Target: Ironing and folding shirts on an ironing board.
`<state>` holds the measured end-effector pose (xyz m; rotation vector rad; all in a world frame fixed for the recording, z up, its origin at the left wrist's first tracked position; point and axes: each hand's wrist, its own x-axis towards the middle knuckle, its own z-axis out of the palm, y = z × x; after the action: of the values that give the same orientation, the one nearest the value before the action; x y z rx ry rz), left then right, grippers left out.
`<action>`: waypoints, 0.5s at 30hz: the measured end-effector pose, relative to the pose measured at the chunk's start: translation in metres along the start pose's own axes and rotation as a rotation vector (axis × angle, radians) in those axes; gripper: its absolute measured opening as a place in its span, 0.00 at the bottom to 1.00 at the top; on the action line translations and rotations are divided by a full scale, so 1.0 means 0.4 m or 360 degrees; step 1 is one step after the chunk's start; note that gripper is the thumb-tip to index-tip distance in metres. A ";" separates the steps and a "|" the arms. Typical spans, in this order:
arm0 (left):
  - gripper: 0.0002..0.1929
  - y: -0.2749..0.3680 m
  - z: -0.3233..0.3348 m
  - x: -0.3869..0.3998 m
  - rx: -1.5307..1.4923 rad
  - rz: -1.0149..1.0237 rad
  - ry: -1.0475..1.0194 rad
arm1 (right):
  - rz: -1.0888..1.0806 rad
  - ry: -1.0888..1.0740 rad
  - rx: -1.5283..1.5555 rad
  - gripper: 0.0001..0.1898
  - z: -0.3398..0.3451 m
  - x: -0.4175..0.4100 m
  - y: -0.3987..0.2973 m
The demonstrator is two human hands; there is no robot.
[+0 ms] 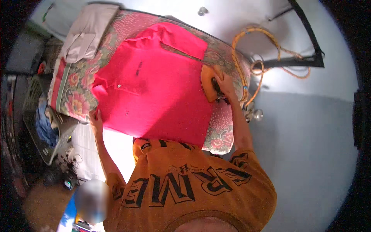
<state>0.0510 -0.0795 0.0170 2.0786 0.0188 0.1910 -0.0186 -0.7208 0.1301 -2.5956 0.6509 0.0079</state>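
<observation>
A bright pink-red polo shirt (162, 95) lies spread with its collar to the left on a table covered in floral cloth (76, 105). My right hand (225, 82) is wrapped over the dark handle of an orange clothes iron (208, 84). The iron sits at the shirt's right-hand edge. At the near left, my left hand (97, 121) pinches the shirt's border close to the collar; its fingertips are partly hidden. A small white button (119, 86) shows on the placket, and part of the shirt's near side reaches my brown T-shirt (185, 174).
A folded light-grey garment (87, 32) rests at the far left corner. An orange braided cord (236, 55) loops beside the iron, near a black bar (311, 34). Left of the table stands a basket (32, 121) holding blue cloth (46, 127). Another person (68, 206) is at lower left.
</observation>
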 end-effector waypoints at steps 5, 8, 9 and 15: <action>0.13 0.015 -0.007 -0.001 0.0271 -0.0167 0.0075 | -0.0433 -0.0180 0.0097 0.22 0.067 0.049 -0.203; 0.13 0.033 -0.012 -0.005 0.0272 -0.0273 0.0129 | -0.0562 -0.0172 0.0267 0.22 0.147 0.086 -0.358; 0.13 0.038 -0.011 -0.005 0.0297 -0.0307 0.0142 | -0.0657 -0.0198 0.0218 0.22 0.173 0.097 -0.413; 0.12 0.044 -0.001 -0.007 0.0237 -0.0310 0.0246 | -0.1038 -0.0403 -0.0009 0.20 0.349 0.164 -0.754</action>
<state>0.0472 -0.0882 0.0321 2.1899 0.3372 0.2364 0.1891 -0.4534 0.1287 -2.6281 -0.2946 0.1275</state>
